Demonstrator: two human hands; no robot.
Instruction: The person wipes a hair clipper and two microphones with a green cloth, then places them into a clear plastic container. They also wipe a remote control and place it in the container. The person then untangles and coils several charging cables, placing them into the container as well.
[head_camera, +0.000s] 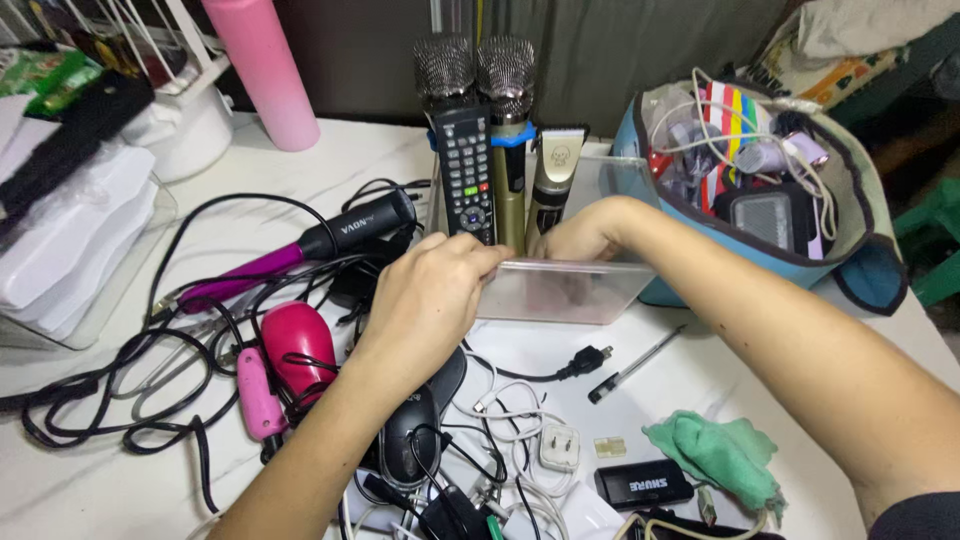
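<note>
Here, head view: one look down at a white marbled table (700, 370) crowded with gear.
Clear bin: a see-through plastic box (560, 290) stood at the table's middle, just beside the pouch.
Bin contents: two microphones (478, 75), a black remote (466, 175) and a hair clipper (552, 170) stood upright inside it, side by side.
Left hand: the left hand (430, 295) gripped the box's near left rim, fingers curled and pressed together over the edge.
Right hand: the right hand (580, 235) reached into the box by the clipper; its fingers were bent down out of sight, so I cannot tell their state.
Pouch: an open blue zip pouch (860, 270) held white cables, a striped item and a small dark device.
Loose items: a pink hair dryer (295, 345), a computer mouse (408, 435), a pen (635, 365) and a green cloth (720, 455) lay near the arms.
</note>
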